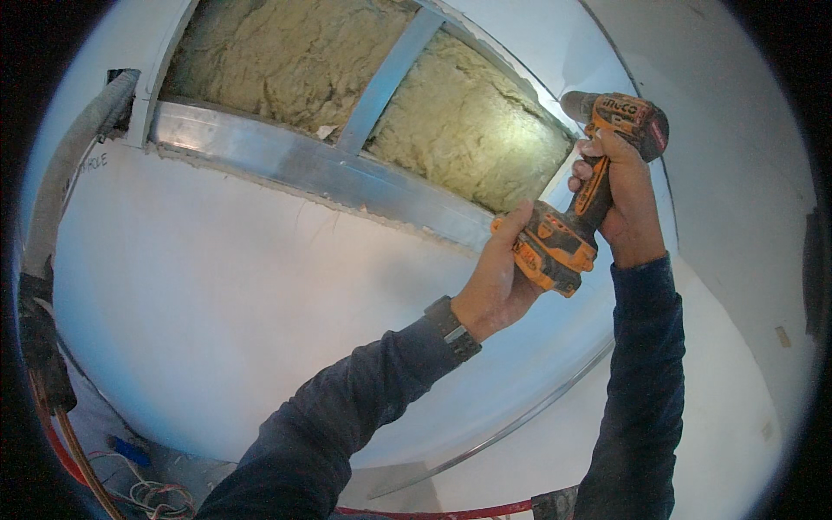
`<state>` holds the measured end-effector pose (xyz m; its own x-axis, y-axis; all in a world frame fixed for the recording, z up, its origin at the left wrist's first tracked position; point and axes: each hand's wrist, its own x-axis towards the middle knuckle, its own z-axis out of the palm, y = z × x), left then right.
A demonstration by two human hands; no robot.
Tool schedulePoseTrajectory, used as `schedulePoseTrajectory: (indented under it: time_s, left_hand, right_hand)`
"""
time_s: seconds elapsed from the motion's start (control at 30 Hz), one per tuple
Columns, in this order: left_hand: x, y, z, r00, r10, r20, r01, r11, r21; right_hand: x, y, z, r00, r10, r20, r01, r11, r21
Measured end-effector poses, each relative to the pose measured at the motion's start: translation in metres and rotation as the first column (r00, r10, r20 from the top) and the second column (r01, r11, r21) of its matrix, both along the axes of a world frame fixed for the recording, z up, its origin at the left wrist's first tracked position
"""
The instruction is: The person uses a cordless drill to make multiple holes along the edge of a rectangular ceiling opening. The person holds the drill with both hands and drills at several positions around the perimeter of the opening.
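An orange and black cordless drill (593,192) is raised at the upper right, its nose pointing up and left at the edge of a wall opening. My right hand (626,186) is wrapped round its handle. Under the tool, my left hand (505,279) grips the battery base from the left side. The drill's light falls on the yellow mineral wool insulation (472,117) inside the opening. A shiny metal track (321,169) runs along the opening's lower edge, and a metal stud (390,82) crosses it. The bit's tip cannot be made out.
White wall board (234,269) spreads below the opening. A grey wrapped pipe (82,165) enters a hole at the left. Tangled cables (156,496) lie on the floor at lower left. A thin metal strip (511,425) leans at lower right, near a red hose (451,513).
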<state>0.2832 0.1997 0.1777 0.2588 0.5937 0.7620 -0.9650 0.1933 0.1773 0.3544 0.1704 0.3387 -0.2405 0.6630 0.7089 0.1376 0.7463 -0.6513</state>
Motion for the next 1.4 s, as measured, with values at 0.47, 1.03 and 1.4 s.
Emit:
schedulePoseTrajectory:
  time_s: [0.47, 1.03, 1.4]
  left_hand:
    - [-0.003, -0.006, 0.002, 1.000, 0.024, -0.013, -0.024, 0.999, -0.021]
    - [-0.007, -0.008, 0.003, 1.000, 0.015, -0.005, -0.015, 0.999, -0.031]
    - [-0.011, -0.011, 0.004, 1.000, 0.027, -0.011, -0.028, 0.999, -0.031]
  right_hand:
    - [0.001, 0.003, 0.003, 0.998, 0.059, -0.038, -0.060, 0.997, -0.040]
    - [-0.006, -0.003, 0.003, 0.999, 0.040, -0.004, -0.040, 0.999, -0.032]
    - [-0.010, -0.004, 0.004, 0.998, 0.057, -0.018, -0.058, 0.997, -0.044]
